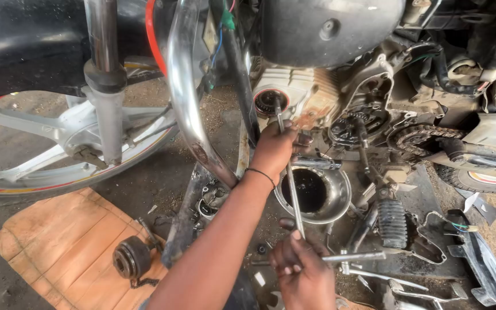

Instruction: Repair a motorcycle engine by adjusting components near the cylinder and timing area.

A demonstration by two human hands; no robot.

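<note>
Since the long steel rod (290, 172) running from the engine (294, 92) opening down over the metal bowl (340, 198) looks stiff, thin and oily, you keep your left hand (276, 146) wrapped near its top and your right hand (299, 270) pinching its T-handle (354, 256) end.

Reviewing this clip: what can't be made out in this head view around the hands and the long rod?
- Tip of the long metal rod: lost inside the round engine opening.
- Left hand: its fingers fold behind the rod, so the grip is unclear.
- Right hand: cut off by the bottom edge.
- Steel bowl: its dark contents are unreadable.
- Front wheel: cut by the left edge.
</note>
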